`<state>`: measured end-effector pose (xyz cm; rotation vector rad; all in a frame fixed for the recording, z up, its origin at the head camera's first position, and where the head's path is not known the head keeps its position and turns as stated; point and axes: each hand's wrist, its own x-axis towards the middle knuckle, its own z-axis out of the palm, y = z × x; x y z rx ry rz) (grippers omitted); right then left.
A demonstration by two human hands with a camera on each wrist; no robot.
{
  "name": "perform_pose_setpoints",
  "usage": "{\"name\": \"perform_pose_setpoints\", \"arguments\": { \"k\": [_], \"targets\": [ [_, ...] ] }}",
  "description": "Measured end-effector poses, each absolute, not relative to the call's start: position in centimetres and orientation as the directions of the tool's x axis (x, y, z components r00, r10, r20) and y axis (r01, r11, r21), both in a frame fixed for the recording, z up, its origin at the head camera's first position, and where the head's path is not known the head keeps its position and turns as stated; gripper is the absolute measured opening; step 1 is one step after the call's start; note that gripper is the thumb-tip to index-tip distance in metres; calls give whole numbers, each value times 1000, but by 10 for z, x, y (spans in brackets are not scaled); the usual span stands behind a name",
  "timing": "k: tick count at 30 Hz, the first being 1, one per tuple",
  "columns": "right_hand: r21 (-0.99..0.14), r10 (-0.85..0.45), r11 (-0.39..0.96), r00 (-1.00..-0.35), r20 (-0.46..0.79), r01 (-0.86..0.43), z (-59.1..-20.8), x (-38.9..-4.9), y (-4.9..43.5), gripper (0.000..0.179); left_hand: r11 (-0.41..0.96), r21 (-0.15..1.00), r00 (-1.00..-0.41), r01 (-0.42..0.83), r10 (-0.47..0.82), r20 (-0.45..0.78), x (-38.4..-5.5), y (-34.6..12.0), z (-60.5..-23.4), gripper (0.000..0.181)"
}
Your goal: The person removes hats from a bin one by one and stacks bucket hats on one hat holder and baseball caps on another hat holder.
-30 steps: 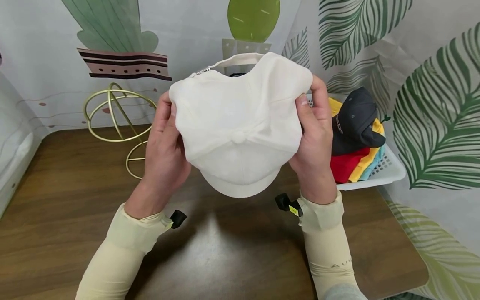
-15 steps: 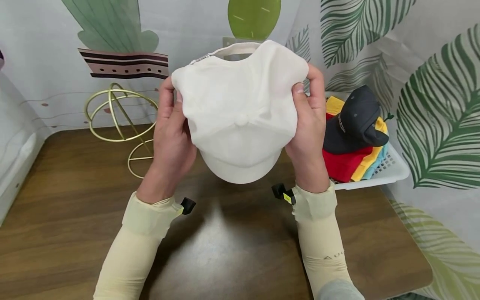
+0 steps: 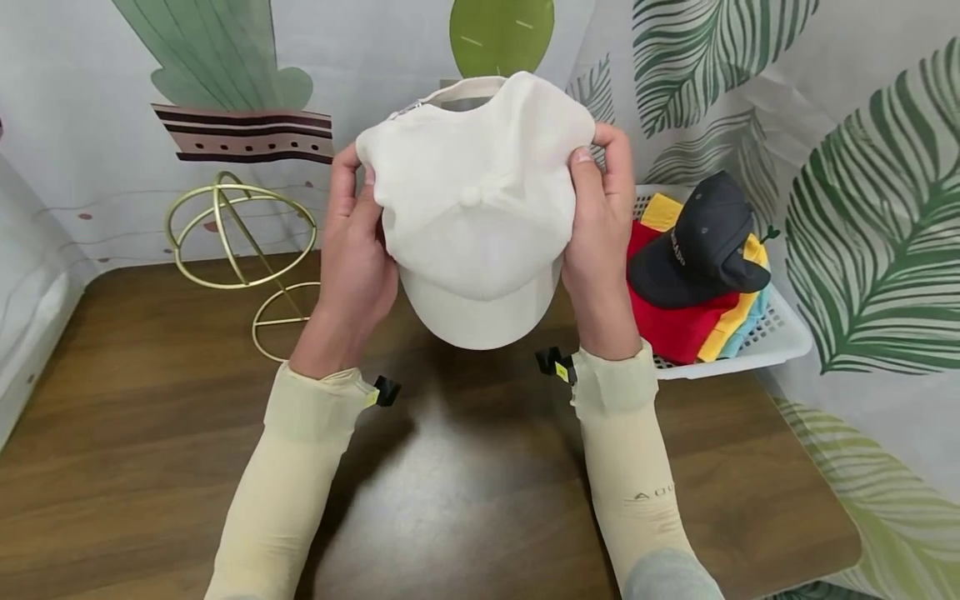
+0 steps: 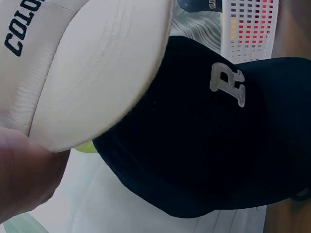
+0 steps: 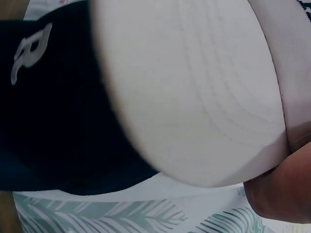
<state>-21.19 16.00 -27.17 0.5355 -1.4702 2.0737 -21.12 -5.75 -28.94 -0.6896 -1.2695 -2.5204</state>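
A white baseball cap [image 3: 480, 183] is held up in front of me, crown towards me and brim [image 3: 480, 317] pointing down. My left hand [image 3: 354, 267] grips its left side, thumb on the near face. On the opposite side my right hand [image 3: 602, 242] pinches the fabric between thumb and fingers. Dark lettering shows on the white cap's front in the left wrist view. Beyond the brim, both wrist views show a navy cap [image 4: 184, 126] with a pale letter R. The white cap hides that navy cap in the head view.
A gold wire stand [image 3: 218, 204] with a round frame stands at the left of the wooden table [image 3: 150, 467]. At the right, a white basket [image 3: 750, 365] holds a dark grey cap [image 3: 697, 242] on red [image 3: 660, 327], yellow and blue cloth. A printed curtain hangs behind.
Both hands have moved the white cap away from me, up in the head view, with the right hand shifting left. The brim shows more now. Both hands keep their hold.
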Motion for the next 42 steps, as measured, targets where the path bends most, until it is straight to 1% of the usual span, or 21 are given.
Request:
{"name": "perform_pose_setpoints", "arguments": {
  "k": [7, 10, 17, 27, 30, 34, 42],
  "targets": [
    [-822, 248, -204, -840, 483, -532, -268, -226, 161, 17, -608, 718, -906, 340, -7, 423, -228, -56, -285, 23],
    [-859, 272, -173, -861, 429, -482, -268, -233, 160, 20, -562, 755, -919, 337, -21, 394, -234, -56, -286, 22],
    [-917, 323, -131, -890, 321, -378, -274, -250, 157, 28, -434, 860, -962, 269, -85, 258, -244, -56, -294, 20],
    [-974, 347, -21, -915, 206, -227, -279, -271, 154, 24, -304, 925, -970, 229, -146, 192, -254, -61, -295, 23],
    [-985, 358, 24, -918, 170, -173, -282, -276, 155, 21, -281, 937, -972, 208, -169, 165, -258, -62, -297, 22],
    [-991, 369, 48, -919, 137, -128, -286, -283, 156, 19, -264, 948, -972, 178, -195, 128, -264, -62, -303, 22],
    [-996, 364, 67, -928, 79, -59, -297, -290, 158, 28, -199, 975, -977, 103, -203, 61, -274, -62, -317, 28]
  ]
}}
